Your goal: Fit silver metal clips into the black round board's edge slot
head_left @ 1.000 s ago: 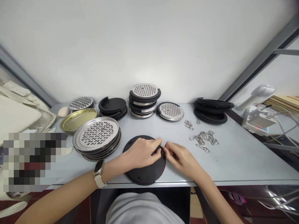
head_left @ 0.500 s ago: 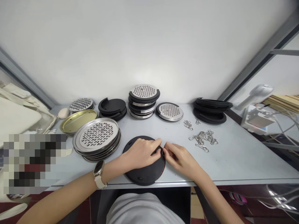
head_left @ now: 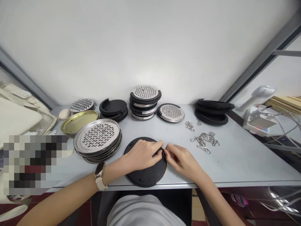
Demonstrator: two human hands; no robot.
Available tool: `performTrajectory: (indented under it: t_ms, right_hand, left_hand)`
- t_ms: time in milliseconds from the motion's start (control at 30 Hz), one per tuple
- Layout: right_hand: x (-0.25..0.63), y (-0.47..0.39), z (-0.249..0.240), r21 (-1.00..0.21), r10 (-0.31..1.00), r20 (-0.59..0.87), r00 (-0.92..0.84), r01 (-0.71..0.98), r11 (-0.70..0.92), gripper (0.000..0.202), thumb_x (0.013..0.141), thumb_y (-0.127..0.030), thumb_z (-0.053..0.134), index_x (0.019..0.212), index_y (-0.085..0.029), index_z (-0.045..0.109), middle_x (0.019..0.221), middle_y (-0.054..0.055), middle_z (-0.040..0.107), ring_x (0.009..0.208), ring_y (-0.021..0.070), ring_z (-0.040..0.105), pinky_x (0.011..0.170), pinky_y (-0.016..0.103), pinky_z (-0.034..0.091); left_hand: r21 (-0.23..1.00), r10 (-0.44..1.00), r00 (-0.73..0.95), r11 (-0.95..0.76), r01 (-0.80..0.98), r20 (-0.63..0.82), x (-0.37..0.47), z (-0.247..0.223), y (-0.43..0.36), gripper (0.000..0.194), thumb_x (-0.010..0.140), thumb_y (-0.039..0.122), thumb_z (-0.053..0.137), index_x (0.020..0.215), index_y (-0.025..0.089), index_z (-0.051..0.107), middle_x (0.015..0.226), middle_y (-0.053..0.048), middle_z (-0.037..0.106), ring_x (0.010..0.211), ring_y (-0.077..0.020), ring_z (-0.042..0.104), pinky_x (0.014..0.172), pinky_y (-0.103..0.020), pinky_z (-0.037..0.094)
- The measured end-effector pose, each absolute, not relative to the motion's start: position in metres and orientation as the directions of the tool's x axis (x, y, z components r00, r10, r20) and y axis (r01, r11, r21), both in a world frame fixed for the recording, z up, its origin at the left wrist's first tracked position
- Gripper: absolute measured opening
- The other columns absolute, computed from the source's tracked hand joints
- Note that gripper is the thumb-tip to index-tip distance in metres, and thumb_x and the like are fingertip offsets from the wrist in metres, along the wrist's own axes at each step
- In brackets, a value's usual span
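A round black disc lies flat at the table's front edge. Across its upper right part rests my left hand, closed, with thumb and fingers pinched on a small metal wire clip at the disc's right rim. My right hand is closed too, its fingertips pinching the same clip from the right side. Most of the clip is hidden by the fingers. Further right, loose wire clips lie in a small heap, with a few more behind them.
Perforated metal grater discs are stacked at left, beside gold-coloured lids. Along the wall stand black holders, a stack of graters in holders, a single grater and more black holders. A cream bag is far left.
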State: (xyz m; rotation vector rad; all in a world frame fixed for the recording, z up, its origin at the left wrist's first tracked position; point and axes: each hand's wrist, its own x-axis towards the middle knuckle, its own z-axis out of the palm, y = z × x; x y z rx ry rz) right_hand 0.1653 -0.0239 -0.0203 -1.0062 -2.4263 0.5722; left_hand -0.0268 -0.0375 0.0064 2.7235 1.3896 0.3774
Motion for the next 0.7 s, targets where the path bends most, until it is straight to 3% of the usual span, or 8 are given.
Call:
performTrajectory:
  t_ms: [700]
  right_hand:
    - [0.1633, -0.0230, -0.0233, -0.510, 0.728, 0.271, -0.629, 0.547, 0.663, 0.022, 0.093, -0.022, 0.038, 0.072, -0.021, 0.031, 0.060, -0.005, 0.037, 0.055, 0.0117, 0.037, 0.055, 0.024, 0.029]
  left_hand:
    - [0.161, 0.810, 0.551, -0.582, 0.797, 0.203, -0.0264, 0.0073, -0.0386, 0.008, 0.091, 0.029, 0.038, 0.090, 0.021, 0.042, 0.068, 0.004, 0.059, 0.061, -0.0156, 0.059, 0.051, -0.027, 0.028]
